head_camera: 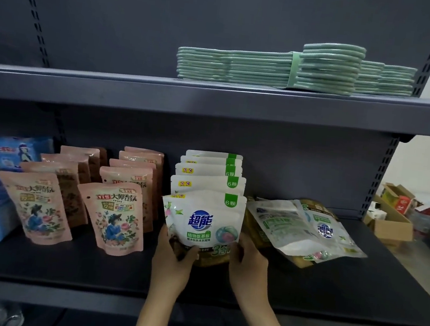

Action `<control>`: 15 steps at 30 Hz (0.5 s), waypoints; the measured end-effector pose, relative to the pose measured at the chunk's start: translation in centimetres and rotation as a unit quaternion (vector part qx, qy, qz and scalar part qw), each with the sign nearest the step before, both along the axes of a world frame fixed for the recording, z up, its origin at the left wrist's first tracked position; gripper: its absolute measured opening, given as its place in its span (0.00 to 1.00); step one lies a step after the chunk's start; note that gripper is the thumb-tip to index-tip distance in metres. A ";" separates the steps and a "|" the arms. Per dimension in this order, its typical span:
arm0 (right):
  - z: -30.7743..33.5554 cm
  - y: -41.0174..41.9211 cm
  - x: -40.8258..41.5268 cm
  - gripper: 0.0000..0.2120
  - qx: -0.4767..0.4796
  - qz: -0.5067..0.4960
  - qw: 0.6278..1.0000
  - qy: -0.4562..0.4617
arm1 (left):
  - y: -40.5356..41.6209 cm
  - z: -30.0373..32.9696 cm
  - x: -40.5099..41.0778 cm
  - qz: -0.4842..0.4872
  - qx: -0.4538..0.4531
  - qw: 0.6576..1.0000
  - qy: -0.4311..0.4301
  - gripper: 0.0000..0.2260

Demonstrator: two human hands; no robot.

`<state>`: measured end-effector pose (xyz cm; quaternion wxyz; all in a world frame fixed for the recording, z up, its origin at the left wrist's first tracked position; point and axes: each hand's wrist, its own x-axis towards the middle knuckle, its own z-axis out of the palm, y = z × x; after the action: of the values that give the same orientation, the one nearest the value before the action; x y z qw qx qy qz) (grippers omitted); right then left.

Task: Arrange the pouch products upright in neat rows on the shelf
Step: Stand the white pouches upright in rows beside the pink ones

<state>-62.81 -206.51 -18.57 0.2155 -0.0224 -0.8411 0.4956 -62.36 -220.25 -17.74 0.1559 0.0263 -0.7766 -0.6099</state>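
Left hand (172, 260): reaching forward and up from the lower edge; fingers curled, thumb pressed inward; closed in a grip
Right hand (248, 264): mirrors it just beside; fingers wrapped, gripping
Forearms: bare; angled inward toward each other

Glossy plastic pouches (202, 221), matt dk-grey metal shelf (329, 285), brown cardboard boxes (390, 225)

a shop or stockroom being stocked

dark metal shelving (216, 100) with slotted uprights (376, 182) carries rows of identical retail pouches (203, 215) and pink pouches (115, 213), flat green packs (274, 67) stacked above, and open cardboard boxes (391, 214) of goods on the floor beside it.
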 end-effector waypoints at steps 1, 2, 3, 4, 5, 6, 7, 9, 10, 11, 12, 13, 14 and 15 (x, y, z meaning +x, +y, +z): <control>0.0 0.0 0.1 0.12 0.004 0.001 1.000 -0.001 | 0.0 0.0 0.0 0.001 0.000 1.000 -0.003 0.31; 0.0 0.0 0.2 0.11 0.007 0.003 1.000 -0.002 | 0.0 -0.1 0.0 0.002 -0.003 1.000 -0.003 0.31; 0.0 0.0 0.3 0.11 0.007 0.006 1.000 -0.004 | 0.0 -0.1 0.0 0.004 -0.008 1.000 -0.004 0.30; 0.0 0.0 0.4 0.11 0.007 0.007 1.000 -0.004 | -0.1 -0.2 -0.1 0.006 -0.013 1.000 -0.005 0.30; 0.0 0.0 0.4 0.11 0.006 0.010 1.000 -0.005 | 0.0 -0.2 -0.1 0.008 -0.016 1.000 -0.006 0.30; 0.0 0.0 0.5 0.11 0.008 0.012 1.000 -0.005 | -0.1 -0.1 0.0 0.009 -0.017 1.000 -0.007 0.29; 0.1 0.0 0.5 0.11 0.012 0.016 1.000 -0.006 | -0.1 0.0 0.0 0.010 -0.018 1.000 -0.009 0.28; 0.2 0.0 0.6 0.12 0.015 0.023 1.000 -0.012 | -0.1 0.3 0.1 0.013 -0.024 1.000 -0.013 0.26; 0.3 0.1 0.7 0.13 0.014 0.028 0.999 -0.017 | -0.1 0.4 0.1 0.015 -0.028 0.999 -0.015 0.25; 0.4 0.1 0.7 0.13 0.013 0.033 0.999 -0.022 | -0.1 0.6 0.1 0.016 -0.032 0.999 -0.016 0.25; 0.5 0.2 0.7 0.13 0.013 0.037 0.999 -0.027 | -0.2 0.6 0.0 0.018 -0.035 0.999 -0.019 0.24; 0.6 0.3 0.7 0.14 0.016 0.041 0.999 -0.032 | -0.2 0.7 0.0 0.020 -0.037 0.999 -0.023 0.24; 0.7 0.3 0.8 0.15 0.022 0.045 0.998 -0.036 | -0.3 0.7 -0.1 0.024 -0.040 0.999 -0.028 0.23; 0.9 0.4 0.9 0.15 0.031 0.049 0.998 -0.039 | -0.3 0.7 -0.2 0.030 -0.044 0.998 -0.035 0.22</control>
<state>-61.92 -206.08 -17.64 0.1588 0.0066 -0.8637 0.4783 -62.61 -220.58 -17.02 0.1475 0.0638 -0.8063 -0.5692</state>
